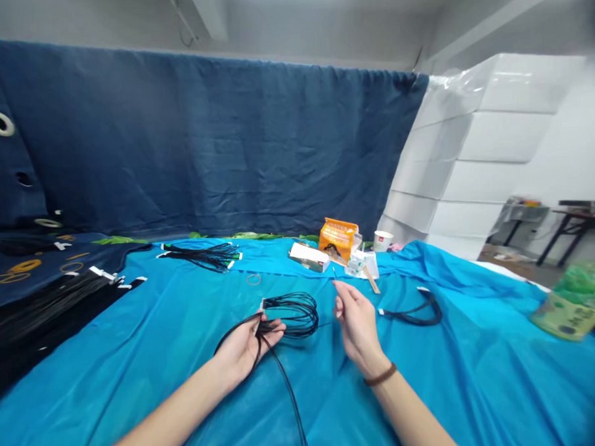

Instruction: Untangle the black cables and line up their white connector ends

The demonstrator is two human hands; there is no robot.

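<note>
One looped black cable bundle (309, 314) sits gripped in the palm-up left hand (244, 345), the nearer one, its coil's long axis running sideways toward the right hand (357, 320), which stands just apart, fingertips pinching what looks like a thin dark strand (334, 273).

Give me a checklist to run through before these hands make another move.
1. Left hand holding the black cable coil: ok.
2. Trailing cable gathered into the coil: not ok, it runs to the picture's lower edge.
3. Right hand clear of the coil: ok.
4. Right fingertips gripping a strand: cannot tell, too fine to see.
5. Bent cable bundle apart from the right hand: ok.
</note>
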